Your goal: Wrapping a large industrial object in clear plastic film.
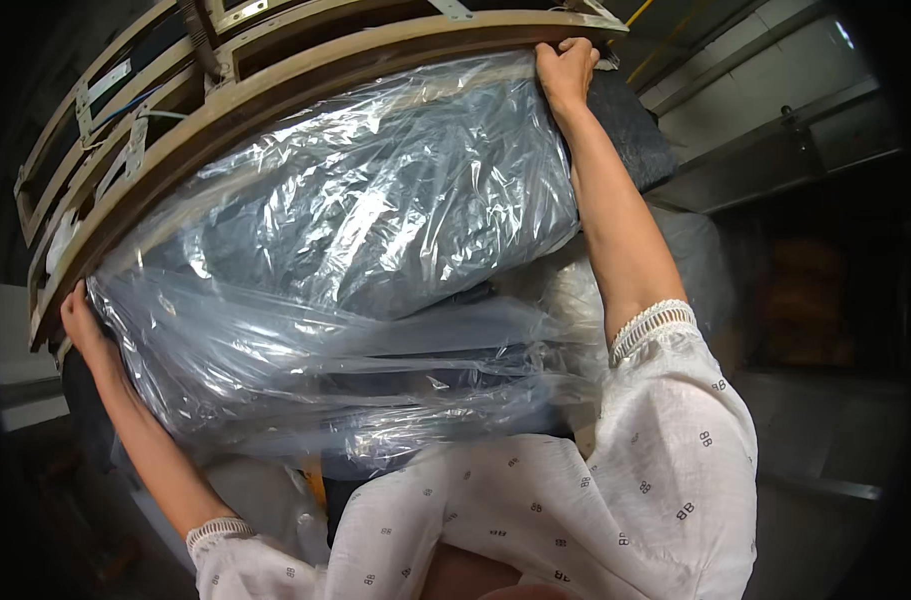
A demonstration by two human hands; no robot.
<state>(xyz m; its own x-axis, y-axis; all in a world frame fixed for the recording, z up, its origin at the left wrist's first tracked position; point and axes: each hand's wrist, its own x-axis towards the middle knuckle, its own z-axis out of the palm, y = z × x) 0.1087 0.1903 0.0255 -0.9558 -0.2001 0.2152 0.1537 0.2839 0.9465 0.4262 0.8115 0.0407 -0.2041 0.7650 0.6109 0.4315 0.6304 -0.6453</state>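
Observation:
A large clear plastic sheet (375,210), wrinkled and shiny, is stretched over a dark padded piece, which shows only through it. Along its far side runs the curved wooden rail of a frame (305,72). At the far right corner, my right hand (567,72) is closed on the edge of the plastic, against the rail. My left hand (80,318) is closed at the plastic's left corner, beside the rail's lower left end; its fingertips are partly hidden. Loose folds of the sheet hang toward my body.
Metal brackets (135,148) and a coil spring (201,40) are fixed to the wooden frame. A dark padded block (630,135) lies beyond my right forearm. More crumpled plastic (690,255) bunches at the right. A metal ledge (775,165) runs along the right wall.

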